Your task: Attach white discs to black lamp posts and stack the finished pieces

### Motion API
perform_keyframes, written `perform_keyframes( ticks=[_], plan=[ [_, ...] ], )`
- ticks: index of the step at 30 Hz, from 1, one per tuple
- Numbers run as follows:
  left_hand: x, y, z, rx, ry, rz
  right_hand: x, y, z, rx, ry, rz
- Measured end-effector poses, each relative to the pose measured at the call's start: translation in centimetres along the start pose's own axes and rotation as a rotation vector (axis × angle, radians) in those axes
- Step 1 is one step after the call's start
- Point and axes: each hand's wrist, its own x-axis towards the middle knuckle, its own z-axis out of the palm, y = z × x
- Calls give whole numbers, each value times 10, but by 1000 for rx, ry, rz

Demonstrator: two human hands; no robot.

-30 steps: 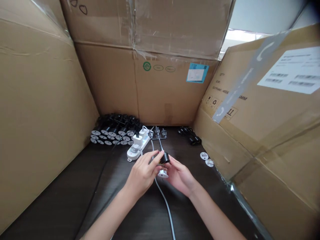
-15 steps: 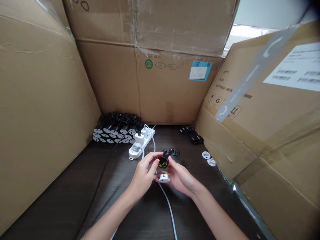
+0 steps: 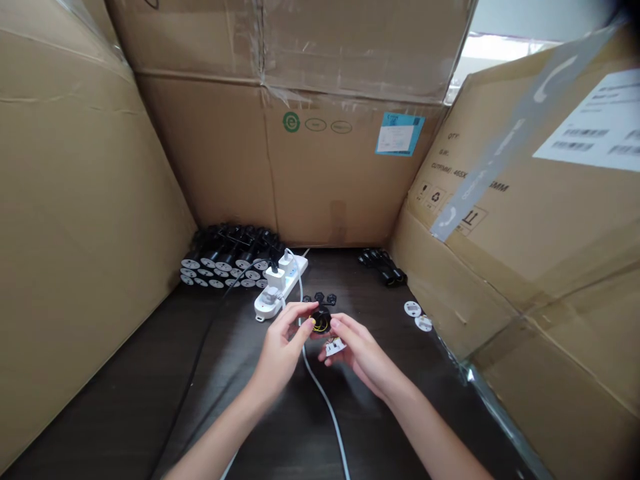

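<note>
My left hand (image 3: 281, 347) pinches a small black round part (image 3: 321, 321) with yellow wire inside it, held above the dark table. A black clover-shaped piece (image 3: 320, 298) sticks out beyond that part. My right hand (image 3: 361, 353) is closed on a small white disc (image 3: 334, 347) just below the black part, and its fingertips also touch the black part. A white cable (image 3: 325, 400) runs on the table under both hands.
A white power strip (image 3: 279, 285) with plugged-in adapters lies just beyond my hands. A pile of black parts with white disc ends (image 3: 227, 260) sits at the back left. More black parts (image 3: 384, 268) and two white discs (image 3: 417, 315) lie at the right. Cardboard boxes (image 3: 325, 167) wall in the table.
The black part has been turned so its open end with the yellow wire faces me. The white disc has tilted and moved slightly right in my right hand.
</note>
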Motion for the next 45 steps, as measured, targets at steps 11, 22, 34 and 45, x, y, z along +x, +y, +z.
perform_keyframes(
  ticks=[11,22,34,45],
  plan=[
    [2,5,2,-114,-3,-184,6,7,0,-207,113,-80],
    [1,4,3,-132,-35,-215,3,11,1,-333,154,-174],
    [1,1,-1,-18,30,-74,-4,6,1,-218,50,-182],
    [-1,0,-4,256,40,185,-11,2,2,-694,249,-583]
  ],
)
